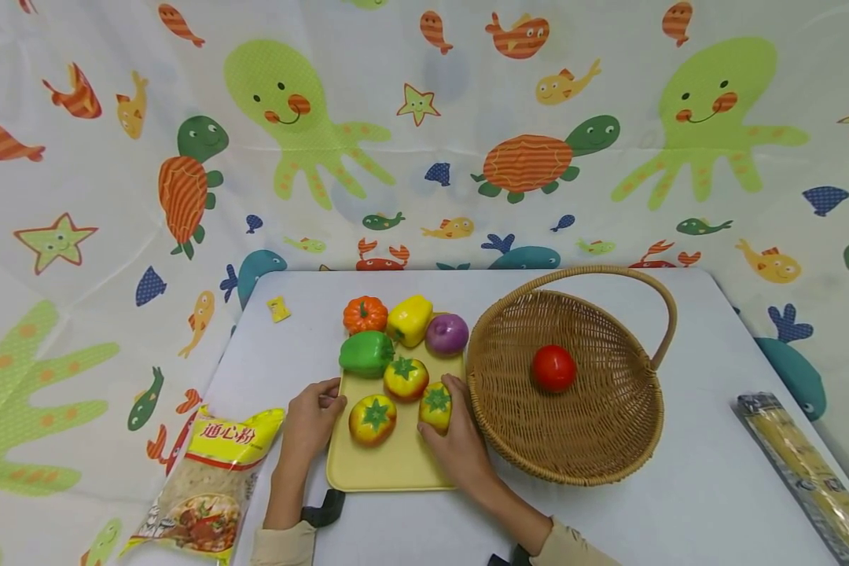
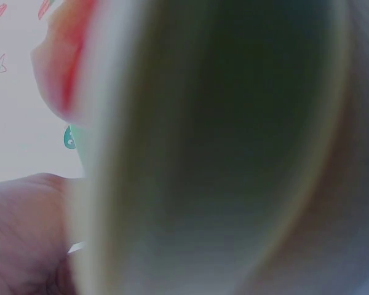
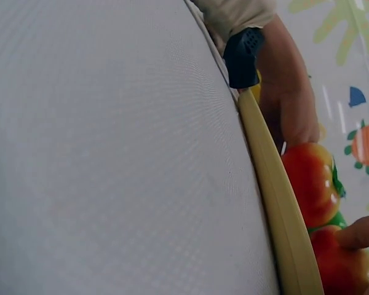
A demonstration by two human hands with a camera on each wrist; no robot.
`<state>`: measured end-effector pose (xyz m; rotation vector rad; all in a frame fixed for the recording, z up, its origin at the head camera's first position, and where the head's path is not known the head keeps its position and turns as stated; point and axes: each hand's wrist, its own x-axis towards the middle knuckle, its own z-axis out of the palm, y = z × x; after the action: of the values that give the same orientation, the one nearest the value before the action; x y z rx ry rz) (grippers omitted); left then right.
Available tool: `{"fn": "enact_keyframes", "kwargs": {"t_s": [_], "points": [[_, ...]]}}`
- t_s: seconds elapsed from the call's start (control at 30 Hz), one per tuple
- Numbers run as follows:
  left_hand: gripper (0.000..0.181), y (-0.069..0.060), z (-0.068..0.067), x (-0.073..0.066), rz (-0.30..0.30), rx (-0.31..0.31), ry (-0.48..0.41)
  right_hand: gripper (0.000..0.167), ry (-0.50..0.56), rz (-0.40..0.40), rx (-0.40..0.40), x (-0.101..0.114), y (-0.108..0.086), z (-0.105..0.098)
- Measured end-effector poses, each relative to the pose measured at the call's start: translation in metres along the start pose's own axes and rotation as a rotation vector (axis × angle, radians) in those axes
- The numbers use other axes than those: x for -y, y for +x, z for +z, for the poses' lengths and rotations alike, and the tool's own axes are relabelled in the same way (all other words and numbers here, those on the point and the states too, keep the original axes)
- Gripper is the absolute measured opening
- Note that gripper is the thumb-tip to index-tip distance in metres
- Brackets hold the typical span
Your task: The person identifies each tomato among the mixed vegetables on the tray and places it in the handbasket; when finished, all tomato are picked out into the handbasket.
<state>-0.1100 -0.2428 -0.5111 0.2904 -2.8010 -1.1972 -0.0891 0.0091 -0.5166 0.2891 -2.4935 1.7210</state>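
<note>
A yellow tray (image 1: 396,472) holds toy vegetables and fruit. My right hand (image 1: 464,448) grips a red-and-yellow tomato (image 1: 435,402) with a green star-shaped top, thumb on one side and fingers on the other, at the tray's right side. Two similar tomatoes, one nearer the front (image 1: 373,420) and one behind it (image 1: 406,379), lie beside it. At the tray's left edge my left hand (image 1: 314,417) holds the rim, fingers curled. In the left wrist view the tray's rim (image 2: 123,184) is blurred and close. Right of the tray, a wicker basket (image 1: 608,440) contains a red tomato (image 1: 554,368).
Toward the back of the tray sit a pumpkin (image 1: 365,315), a yellow pepper (image 1: 409,321), a green pepper (image 1: 366,354) and a purple onion (image 1: 447,334). A pasta bag (image 1: 215,487) lies left, a long packet (image 1: 806,472) right, a small yellow packet (image 1: 279,309) back left.
</note>
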Motion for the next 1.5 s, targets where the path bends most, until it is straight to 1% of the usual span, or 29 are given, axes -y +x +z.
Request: {"fn": "enact_keyframes", "kwargs": {"t_s": [0.17, 0.4, 0.47, 0.6, 0.77, 0.9, 1.03, 1.1, 1.23, 1.33, 1.4, 1.5], "points": [[0.039, 0.0, 0.0, 0.001, -0.003, 0.003, 0.001, 0.081, 0.004, 0.004, 0.005, 0.0, 0.0, 0.001], [0.039, 0.0, 0.0, 0.0, -0.004, 0.002, 0.001, 0.08, -0.033, 0.002, 0.012, 0.005, -0.004, 0.001], [0.039, 0.0, 0.001, 0.0, -0.006, 0.001, 0.002, 0.08, -0.034, 0.006, 0.021, 0.009, -0.006, 0.001], [0.038, 0.001, 0.001, -0.001, -0.009, -0.001, 0.007, 0.081, -0.004, 0.012, 0.046, 0.021, -0.013, -0.002], [0.038, 0.001, 0.001, 0.001, -0.007, 0.001, 0.013, 0.084, 0.019, 0.002, 0.092, 0.04, -0.021, -0.012], [0.039, 0.002, 0.001, 0.002, -0.008, -0.001, 0.015, 0.087, 0.026, -0.007, 0.142, 0.057, -0.026, -0.023], [0.039, 0.001, 0.002, 0.001, -0.014, 0.005, 0.006, 0.086, 0.031, -0.042, 0.19, 0.072, -0.03, -0.036], [0.039, 0.001, 0.002, 0.001, -0.009, 0.008, 0.001, 0.085, 0.03, -0.061, 0.212, 0.078, -0.032, -0.045], [0.039, 0.001, 0.001, 0.0, 0.0, 0.008, 0.001, 0.081, 0.067, -0.065, 0.261, 0.086, -0.034, -0.064], [0.039, 0.001, 0.001, 0.001, 0.0, 0.009, 0.002, 0.078, 0.088, -0.098, 0.299, 0.091, -0.033, -0.08], [0.038, 0.001, 0.001, 0.001, 0.0, 0.01, 0.001, 0.077, 0.086, -0.137, 0.314, 0.095, -0.032, -0.092], [0.038, 0.001, 0.0, 0.001, 0.004, 0.008, -0.001, 0.076, 0.039, -0.187, 0.316, 0.101, -0.028, -0.111]]}}
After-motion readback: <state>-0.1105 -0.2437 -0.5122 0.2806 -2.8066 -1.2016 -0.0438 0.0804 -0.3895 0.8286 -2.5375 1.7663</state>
